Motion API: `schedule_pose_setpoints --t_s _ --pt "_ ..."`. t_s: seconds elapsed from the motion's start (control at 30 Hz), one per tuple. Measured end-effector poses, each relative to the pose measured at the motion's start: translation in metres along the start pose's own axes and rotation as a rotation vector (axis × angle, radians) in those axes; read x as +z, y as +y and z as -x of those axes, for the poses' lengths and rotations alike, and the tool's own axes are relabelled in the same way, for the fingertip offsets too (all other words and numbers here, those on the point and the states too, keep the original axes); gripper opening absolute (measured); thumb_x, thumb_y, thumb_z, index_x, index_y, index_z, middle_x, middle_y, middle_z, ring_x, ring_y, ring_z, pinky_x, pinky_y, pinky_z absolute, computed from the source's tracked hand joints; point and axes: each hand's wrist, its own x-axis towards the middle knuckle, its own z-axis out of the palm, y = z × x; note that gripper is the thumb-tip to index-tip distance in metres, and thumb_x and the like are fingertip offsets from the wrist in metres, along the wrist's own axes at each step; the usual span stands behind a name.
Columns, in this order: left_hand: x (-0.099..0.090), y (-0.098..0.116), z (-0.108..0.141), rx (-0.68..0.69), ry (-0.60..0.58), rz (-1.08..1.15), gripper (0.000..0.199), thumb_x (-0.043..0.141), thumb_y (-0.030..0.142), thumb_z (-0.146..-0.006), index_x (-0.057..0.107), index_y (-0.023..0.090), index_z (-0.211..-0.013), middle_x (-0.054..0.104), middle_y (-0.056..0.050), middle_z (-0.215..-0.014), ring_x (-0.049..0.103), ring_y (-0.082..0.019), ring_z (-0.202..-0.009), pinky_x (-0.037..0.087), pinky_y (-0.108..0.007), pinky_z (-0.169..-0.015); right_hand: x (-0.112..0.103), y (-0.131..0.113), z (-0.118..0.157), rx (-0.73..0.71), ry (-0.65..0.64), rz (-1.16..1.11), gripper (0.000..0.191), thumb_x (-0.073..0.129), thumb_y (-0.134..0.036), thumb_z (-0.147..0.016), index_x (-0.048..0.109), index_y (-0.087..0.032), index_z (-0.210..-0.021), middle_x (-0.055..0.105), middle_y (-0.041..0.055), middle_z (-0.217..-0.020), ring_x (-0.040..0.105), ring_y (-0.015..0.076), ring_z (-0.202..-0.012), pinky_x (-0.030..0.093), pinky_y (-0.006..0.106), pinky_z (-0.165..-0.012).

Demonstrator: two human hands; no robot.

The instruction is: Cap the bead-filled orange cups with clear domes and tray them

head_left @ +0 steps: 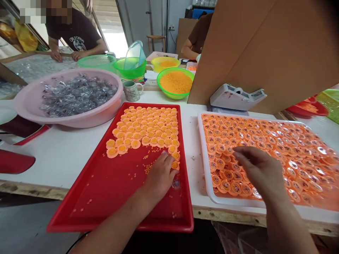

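My left hand [160,173] is over the right side of a red tray [116,197], palm down with its fingers curled. A clear plastic cap [164,153] shows at its fingertips, and another clear cap [176,183] lies by its thumb. Small orange cups [150,129] filled with yellow-orange grains stand in rows before it. My right hand [261,169] hovers above a white tray [205,169] full of orange pieces [235,187] with shiny clear tops. Its thumb and index finger come together near the pieces; what they pinch, if anything, cannot be made out.
A pink basin [92,121] of clear plastic caps stands at left, beside a mug [131,91]. Behind are a green bowl [175,96] of orange grains and a tape dispenser [235,98]. A cardboard panel [254,46] rises at right. Two people sit across the table.
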Motion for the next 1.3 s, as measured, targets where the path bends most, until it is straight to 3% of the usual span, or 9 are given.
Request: schedule_pose_setpoints --t_s 0.1,0.2,0.33,0.5,0.63,0.77,1.03,1.17,1.3 --pt "-0.002 -0.010 0.001 0.021 0.024 0.053 0.012 0.057 0.008 -0.082 0.059 0.019 -0.084 0.064 -0.007 -0.099 0.061 -0.025 -0.097 0.050 -0.037 -0.086 0.036 -0.060 0.022 -0.236 -0.281 -0.067 0.009 0.063 -0.024 -0.087 0.072 -0.022 -0.085 0.073 0.0035 -0.082 0.066 0.0190 -0.074 0.050 0.030 -0.066" --pt "-0.014 -0.020 0.014 -0.007 0.078 0.105 0.013 0.058 0.009 -0.082 0.059 0.020 -0.088 0.066 -0.005 -0.096 0.062 -0.024 -0.095 0.050 -0.037 -0.086 0.064 -0.099 0.048 -0.543 -0.557 0.040 0.019 0.058 -0.006 -0.087 0.070 -0.019 -0.080 0.068 0.0046 -0.079 0.060 0.0192 -0.077 0.045 0.031 -0.069" --pt "-0.039 -0.033 0.047 -0.099 0.122 0.278 0.014 0.059 0.016 -0.085 0.059 0.021 -0.097 0.069 -0.003 -0.099 0.065 -0.020 -0.095 0.052 -0.032 -0.083 0.089 -0.111 0.071 -0.745 -0.585 0.393 0.020 0.062 -0.002 -0.081 0.062 -0.018 -0.070 0.062 0.0063 -0.072 0.052 0.0238 -0.078 0.036 0.036 -0.067" --pt "-0.057 -0.046 0.085 -0.247 0.066 0.667 0.019 0.065 0.021 -0.081 0.063 0.022 -0.100 0.070 -0.001 -0.101 0.065 -0.017 -0.097 0.053 -0.025 -0.085 0.098 -0.107 0.079 -0.691 -0.645 0.336 0.023 0.061 -0.001 -0.081 0.058 -0.018 -0.066 0.060 0.0031 -0.069 0.052 0.0204 -0.072 0.035 0.034 -0.066" --pt "-0.060 -0.052 0.093 -0.303 0.029 0.828 0.021 0.070 0.021 -0.079 0.065 0.023 -0.100 0.070 0.001 -0.100 0.065 -0.016 -0.097 0.053 -0.023 -0.084 0.102 -0.112 0.088 -0.581 -0.725 0.128 0.021 0.053 -0.003 -0.087 0.066 -0.019 -0.083 0.064 0.0028 -0.075 0.057 0.0165 -0.068 0.041 0.028 -0.063" --pt "-0.064 -0.056 0.090 -0.338 0.031 0.904 0.021 0.070 0.024 -0.082 0.065 0.024 -0.102 0.070 0.001 -0.101 0.066 -0.016 -0.093 0.054 -0.023 -0.082 0.108 -0.117 0.097 -0.488 -0.719 0.053 0.024 0.048 -0.005 -0.089 0.065 -0.020 -0.096 0.067 0.0032 -0.080 0.061 0.0161 -0.067 0.046 0.026 -0.062" --pt "-0.065 -0.061 0.089 -0.357 0.051 0.973 0.024 0.072 0.026 -0.081 0.065 0.024 -0.104 0.071 0.000 -0.101 0.066 -0.016 -0.091 0.055 -0.023 -0.078 0.101 -0.114 0.099 -0.405 -0.681 0.050 0.034 0.038 0.002 -0.088 0.065 -0.019 -0.092 0.063 0.0082 -0.093 0.062 0.0202 -0.083 0.051 0.031 -0.074" --pt "-0.063 -0.058 0.088 -0.347 0.073 0.953 0.022 0.071 0.024 -0.080 0.066 0.023 -0.102 0.072 0.000 -0.098 0.066 -0.016 -0.089 0.055 -0.024 -0.077 0.101 -0.116 0.106 -0.420 -0.715 0.081 0.031 0.046 0.002 -0.087 0.065 -0.019 -0.099 0.060 0.0071 -0.092 0.059 0.0203 -0.080 0.052 0.034 -0.075" --pt "-0.062 -0.054 0.089 -0.336 0.068 0.895 0.021 0.070 0.022 -0.080 0.066 0.022 -0.101 0.072 -0.001 -0.098 0.066 -0.018 -0.093 0.054 -0.026 -0.081 0.108 -0.118 0.116 -0.494 -0.671 0.189 0.027 0.047 0.001 -0.086 0.066 -0.016 -0.095 0.060 0.0093 -0.090 0.057 0.0222 -0.079 0.051 0.036 -0.072"
